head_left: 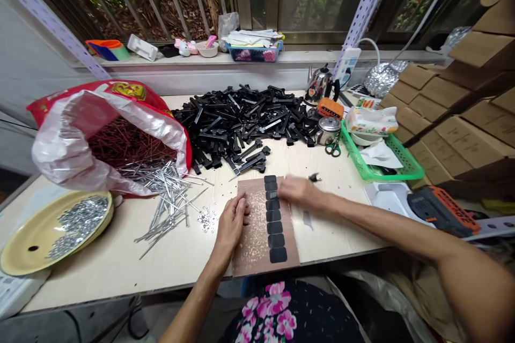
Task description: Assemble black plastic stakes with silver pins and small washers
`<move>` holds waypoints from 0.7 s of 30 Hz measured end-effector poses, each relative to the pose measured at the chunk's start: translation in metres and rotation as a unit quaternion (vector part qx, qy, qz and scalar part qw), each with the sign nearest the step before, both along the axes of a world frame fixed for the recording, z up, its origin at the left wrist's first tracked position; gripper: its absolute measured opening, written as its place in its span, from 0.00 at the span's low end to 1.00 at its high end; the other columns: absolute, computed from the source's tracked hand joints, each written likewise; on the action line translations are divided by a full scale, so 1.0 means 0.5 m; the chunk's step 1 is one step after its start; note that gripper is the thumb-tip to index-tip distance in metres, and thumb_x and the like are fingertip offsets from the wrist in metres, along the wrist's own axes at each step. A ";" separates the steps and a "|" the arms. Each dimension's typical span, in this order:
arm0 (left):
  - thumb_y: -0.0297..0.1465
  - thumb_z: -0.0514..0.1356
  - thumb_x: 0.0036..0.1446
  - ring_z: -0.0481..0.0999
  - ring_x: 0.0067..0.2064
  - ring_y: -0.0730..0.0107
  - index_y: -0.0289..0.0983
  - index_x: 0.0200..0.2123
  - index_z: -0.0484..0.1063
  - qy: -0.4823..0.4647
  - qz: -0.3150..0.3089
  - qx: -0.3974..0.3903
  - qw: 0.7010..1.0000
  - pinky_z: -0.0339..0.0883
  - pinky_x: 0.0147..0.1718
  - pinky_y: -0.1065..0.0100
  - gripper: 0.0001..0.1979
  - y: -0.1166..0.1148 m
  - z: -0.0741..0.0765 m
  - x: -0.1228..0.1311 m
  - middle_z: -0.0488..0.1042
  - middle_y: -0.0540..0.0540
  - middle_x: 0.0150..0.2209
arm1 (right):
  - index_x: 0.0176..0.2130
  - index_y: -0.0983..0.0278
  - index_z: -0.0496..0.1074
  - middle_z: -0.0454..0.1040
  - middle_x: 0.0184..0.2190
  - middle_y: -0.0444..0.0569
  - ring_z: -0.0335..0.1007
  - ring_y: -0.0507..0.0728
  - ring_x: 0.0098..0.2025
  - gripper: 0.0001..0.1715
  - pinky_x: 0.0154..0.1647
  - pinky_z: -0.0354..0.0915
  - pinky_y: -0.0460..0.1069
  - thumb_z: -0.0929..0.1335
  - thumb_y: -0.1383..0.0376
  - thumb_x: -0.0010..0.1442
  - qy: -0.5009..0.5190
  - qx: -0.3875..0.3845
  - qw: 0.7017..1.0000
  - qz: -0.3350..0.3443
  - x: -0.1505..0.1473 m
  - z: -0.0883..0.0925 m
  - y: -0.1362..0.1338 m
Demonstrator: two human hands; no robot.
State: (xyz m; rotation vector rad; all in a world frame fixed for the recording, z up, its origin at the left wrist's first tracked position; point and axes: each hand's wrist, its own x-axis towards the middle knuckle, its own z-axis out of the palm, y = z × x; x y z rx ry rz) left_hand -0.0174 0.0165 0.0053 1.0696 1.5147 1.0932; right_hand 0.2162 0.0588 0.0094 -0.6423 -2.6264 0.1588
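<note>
A brown sheet (253,241) lies at the table's front edge, with a column of black rounded pads (276,226) along its right side and pale specks to the left. My left hand (232,220) rests on the sheet's left edge, its fingers curled together; whatever they hold is hidden. Over the upper right of the sheet, beside the pads, my right hand (300,192) is smeared by motion, so its fingers are unclear. A small dark piece (315,177) shows just beyond it. Small metal nuts (207,220) lie left of my left hand.
Black plastic parts (241,118) are heaped behind the sheet. Metal rods (171,203) spill from a red sack (161,96). A yellow bowl (16,246) holds small metal pieces. Rightward are green scissors (333,149), a green basket (410,172), a power tool (438,211) and cardboard boxes (462,139).
</note>
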 end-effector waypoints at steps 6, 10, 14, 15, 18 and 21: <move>0.44 0.57 0.55 0.72 0.32 0.68 0.33 0.50 0.70 0.006 -0.011 0.005 1.000 0.67 0.30 0.69 0.25 -0.004 0.001 0.001 0.72 0.44 0.34 | 0.34 0.64 0.70 0.68 0.29 0.45 0.62 0.50 0.32 0.17 0.33 0.64 0.46 0.56 0.71 0.67 -0.062 0.000 0.986 0.155 -0.008 -0.012 0.020; 0.43 0.58 0.54 0.72 0.33 0.68 0.34 0.50 0.71 0.003 -0.005 0.003 1.000 0.67 0.30 0.69 0.24 -0.005 0.001 0.001 0.72 0.44 0.34 | 0.36 0.65 0.69 0.67 0.29 0.45 0.61 0.51 0.32 0.18 0.31 0.61 0.46 0.54 0.69 0.68 -0.061 -0.003 0.998 0.026 -0.007 -0.005 0.015; 0.44 0.58 0.55 0.71 0.29 0.71 0.33 0.50 0.70 -0.004 -0.011 0.002 1.000 0.67 0.29 0.69 0.25 0.000 -0.006 0.000 0.72 0.46 0.33 | 0.34 0.66 0.69 0.67 0.28 0.47 0.60 0.52 0.32 0.18 0.32 0.58 0.46 0.55 0.71 0.68 -0.066 0.029 0.992 0.104 -0.017 0.000 -0.002; 0.44 0.58 0.55 0.70 0.28 0.72 0.33 0.50 0.70 -0.004 -0.012 0.003 1.000 0.66 0.28 0.70 0.25 0.001 -0.008 0.000 0.72 0.46 0.33 | 0.34 0.66 0.69 0.66 0.28 0.47 0.60 0.52 0.32 0.18 0.33 0.58 0.46 0.55 0.72 0.68 -0.061 0.026 0.992 0.107 -0.019 -0.001 -0.009; 0.44 0.57 0.55 0.70 0.28 0.73 0.32 0.52 0.69 -0.006 -0.013 0.002 1.000 0.67 0.29 0.69 0.26 -0.001 -0.011 0.000 0.72 0.46 0.33 | 0.35 0.65 0.70 0.67 0.29 0.47 0.60 0.52 0.33 0.17 0.35 0.59 0.47 0.55 0.70 0.68 -0.034 -0.014 0.997 0.074 -0.010 -0.009 -0.022; 0.44 0.58 0.54 0.73 0.31 0.69 0.33 0.52 0.69 -0.015 -0.010 -0.008 1.000 0.68 0.31 0.67 0.27 -0.013 -0.004 -0.013 0.73 0.44 0.34 | 0.38 0.65 0.71 0.69 0.31 0.48 0.63 0.53 0.36 0.15 0.36 0.61 0.47 0.58 0.64 0.68 -0.001 -0.083 0.997 -0.010 0.037 -0.014 -0.023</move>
